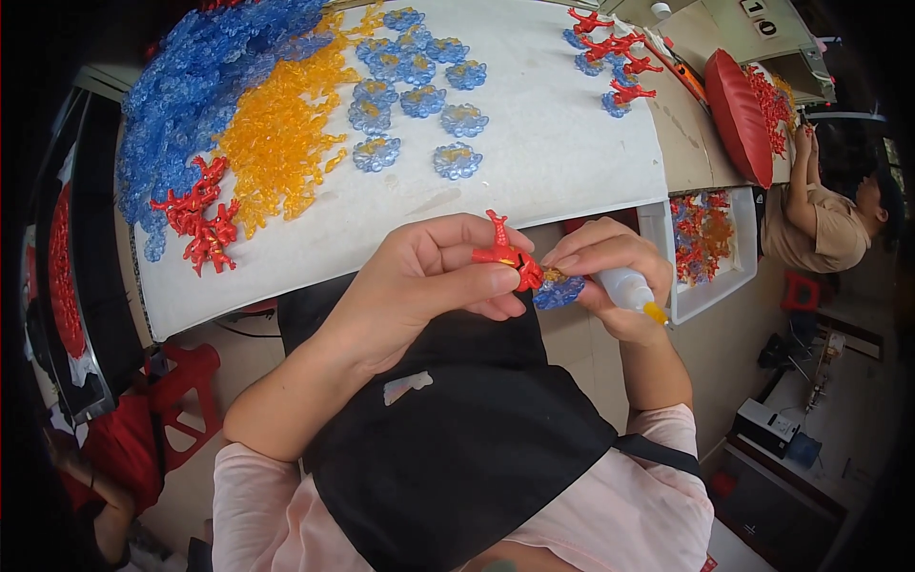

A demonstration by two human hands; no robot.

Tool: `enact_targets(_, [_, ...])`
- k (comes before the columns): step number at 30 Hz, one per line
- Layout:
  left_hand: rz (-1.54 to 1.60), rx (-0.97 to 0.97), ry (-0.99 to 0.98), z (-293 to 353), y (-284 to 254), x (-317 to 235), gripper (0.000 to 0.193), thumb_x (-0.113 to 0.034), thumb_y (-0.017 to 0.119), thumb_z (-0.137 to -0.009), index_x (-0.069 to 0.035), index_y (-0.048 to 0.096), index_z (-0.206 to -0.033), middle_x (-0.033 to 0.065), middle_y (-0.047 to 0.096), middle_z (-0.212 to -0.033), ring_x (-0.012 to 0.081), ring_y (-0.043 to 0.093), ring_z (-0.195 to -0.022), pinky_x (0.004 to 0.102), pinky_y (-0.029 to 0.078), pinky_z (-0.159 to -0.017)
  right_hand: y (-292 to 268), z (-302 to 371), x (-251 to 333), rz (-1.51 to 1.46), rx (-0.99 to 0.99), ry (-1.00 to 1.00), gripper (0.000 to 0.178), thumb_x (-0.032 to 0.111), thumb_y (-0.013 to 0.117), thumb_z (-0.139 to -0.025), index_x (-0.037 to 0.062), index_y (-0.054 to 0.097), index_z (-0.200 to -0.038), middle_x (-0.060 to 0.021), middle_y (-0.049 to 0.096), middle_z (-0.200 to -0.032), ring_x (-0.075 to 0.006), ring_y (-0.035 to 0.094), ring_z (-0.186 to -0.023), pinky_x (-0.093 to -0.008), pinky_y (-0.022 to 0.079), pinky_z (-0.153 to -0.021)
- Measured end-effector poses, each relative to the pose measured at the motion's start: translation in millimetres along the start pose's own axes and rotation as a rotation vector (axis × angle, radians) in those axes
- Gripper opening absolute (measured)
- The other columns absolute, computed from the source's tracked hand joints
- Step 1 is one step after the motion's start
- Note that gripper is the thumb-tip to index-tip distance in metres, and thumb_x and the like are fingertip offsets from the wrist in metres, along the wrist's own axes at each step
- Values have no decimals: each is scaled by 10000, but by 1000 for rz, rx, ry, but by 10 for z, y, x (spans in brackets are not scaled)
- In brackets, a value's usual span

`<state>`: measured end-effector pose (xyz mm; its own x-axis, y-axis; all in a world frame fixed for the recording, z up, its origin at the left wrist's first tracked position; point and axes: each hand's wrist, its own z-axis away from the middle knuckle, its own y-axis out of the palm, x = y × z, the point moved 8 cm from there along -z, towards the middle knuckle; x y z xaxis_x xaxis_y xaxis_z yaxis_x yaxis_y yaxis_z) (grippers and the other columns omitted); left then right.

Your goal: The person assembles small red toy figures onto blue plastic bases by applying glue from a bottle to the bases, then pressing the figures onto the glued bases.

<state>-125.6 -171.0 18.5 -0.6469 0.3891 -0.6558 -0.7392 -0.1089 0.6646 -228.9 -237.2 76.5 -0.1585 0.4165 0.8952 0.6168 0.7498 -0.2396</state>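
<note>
Above my lap, at the table's near edge, my left hand (415,276) pinches a small red plastic figurine (500,255). My right hand (624,257) grips a translucent blue scalloped base (559,292) with an amber piece on it, and also has a white squeeze bottle (625,288) with a yellow tip tucked in it, tip pointing away from the base. Figurine and base meet between the two hands; fingers partly hide the contact. On the white tabletop (534,124), several blue bases (462,119) with amber centres lie in loose rows.
Heaps of blue pieces (191,105), amber pieces (286,124) and red figurines (202,219) cover the table's left. Red figurines on blue bases (615,48) stand far right, near a red tray (739,119). A white bin (710,293) holds mixed pieces. Another person (820,214) works at right.
</note>
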Motion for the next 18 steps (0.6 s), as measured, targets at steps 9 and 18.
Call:
enact_targets(9, [-56, -22, 52, 2, -10, -17, 254, -33, 587, -765, 40, 530, -1001, 107, 602, -846, 138, 608, -657, 223, 505, -614, -5, 3, 44, 74, -11, 25, 235, -49, 683, -619, -3, 614, -839, -139, 613, -823, -219, 610, -772, -288, 493, -673])
enact_targets(18, [-83, -12, 89, 0, 27, -71, 238, -38, 588, -764, 38, 540, -985, 107, 604, -847, 126, 602, -644, 221, 502, -605, -11, -43, 62, 67, 19, 23, 225, -44, 679, -622, -4, 619, -835, -134, 618, -821, -233, 607, -771, -295, 495, -651])
